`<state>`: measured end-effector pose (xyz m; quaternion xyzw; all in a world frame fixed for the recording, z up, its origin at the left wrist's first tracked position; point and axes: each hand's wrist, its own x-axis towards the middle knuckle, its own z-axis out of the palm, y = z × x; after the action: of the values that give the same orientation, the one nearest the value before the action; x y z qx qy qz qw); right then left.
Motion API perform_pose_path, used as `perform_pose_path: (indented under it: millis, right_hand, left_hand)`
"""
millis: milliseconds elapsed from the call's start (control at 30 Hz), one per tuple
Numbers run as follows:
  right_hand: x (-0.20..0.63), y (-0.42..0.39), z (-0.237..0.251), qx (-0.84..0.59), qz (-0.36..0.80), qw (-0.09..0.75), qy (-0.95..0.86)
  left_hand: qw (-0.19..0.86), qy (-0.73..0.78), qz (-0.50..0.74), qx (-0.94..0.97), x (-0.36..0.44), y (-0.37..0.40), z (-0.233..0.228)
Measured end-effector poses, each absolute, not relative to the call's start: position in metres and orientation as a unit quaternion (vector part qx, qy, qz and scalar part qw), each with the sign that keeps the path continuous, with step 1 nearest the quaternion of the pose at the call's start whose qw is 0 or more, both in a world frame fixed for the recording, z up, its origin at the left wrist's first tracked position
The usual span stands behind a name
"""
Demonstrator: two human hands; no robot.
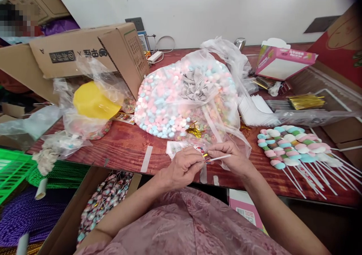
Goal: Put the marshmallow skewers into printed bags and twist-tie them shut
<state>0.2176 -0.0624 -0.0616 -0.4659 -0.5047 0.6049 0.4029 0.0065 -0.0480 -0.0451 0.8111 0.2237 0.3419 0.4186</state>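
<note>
Jutting from the pinching left grip point(183, 166), a white stick point(221, 157) across the right grip point(235, 161), the latter's hold unclear.

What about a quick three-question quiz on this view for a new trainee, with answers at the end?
1. Which of the person's hands is nearer to the pile of skewers?
2. What colour is the stick in hand? A) green B) white C) purple
3. True or false: across this view, the large clear bag lies between the yellow item and the pile of skewers.

Key:
1. The right hand.
2. B, white.
3. True: the yellow item is on the picture's left and the pile of skewers on its right.
</note>
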Motion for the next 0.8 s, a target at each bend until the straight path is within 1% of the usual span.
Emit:
perform_pose_path:
  millis: [67, 133, 200, 300, 367, 433, 500, 533, 633, 800]
  right_hand:
    - [0.219, -0.064, -0.058, -0.455, 0.598, 0.395, -0.529]
    - [0.220, -0.067, -0.055, -0.451, 0.581, 0.402, -0.546]
    - [0.219, -0.072, -0.055, -0.446, 0.557, 0.408, -0.569]
    - [0.217, -0.080, -0.057, -0.454, 0.504, 0.431, -0.595]
    - [0.216, -0.087, -0.059, -0.490, 0.434, 0.477, -0.587]
    - [0.213, -0.095, -0.060, -0.523, 0.343, 0.546, -0.559]
    - [0.205, -0.101, -0.061, -0.517, 0.272, 0.587, -0.560]
    - [0.200, -0.103, -0.061, -0.503, 0.254, 0.589, -0.580]
    - [0.182, -0.102, -0.065, -0.460, 0.256, 0.549, -0.649]
    - [0.172, -0.093, -0.082, -0.470, 0.310, 0.537, -0.628]
  left_hand:
    - [0.368, 0.189, 0.356, 0.838, 0.008, -0.051, -0.046]
    - [0.374, 0.194, 0.365, 0.830, 0.009, -0.055, -0.047]
    - [0.429, 0.229, 0.366, 0.793, 0.009, -0.057, -0.048]
    - [0.544, 0.308, 0.379, 0.682, 0.009, -0.057, -0.054]
    - [0.631, 0.368, 0.370, 0.574, 0.011, -0.057, -0.058]
    - [0.702, 0.404, 0.353, 0.469, 0.013, -0.056, -0.063]
    - [0.733, 0.414, 0.351, 0.409, 0.017, -0.057, -0.064]
    - [0.738, 0.413, 0.355, 0.400, 0.019, -0.058, -0.064]
    - [0.733, 0.401, 0.362, 0.413, 0.022, -0.061, -0.063]
    - [0.734, 0.387, 0.353, 0.432, 0.016, -0.059, -0.065]
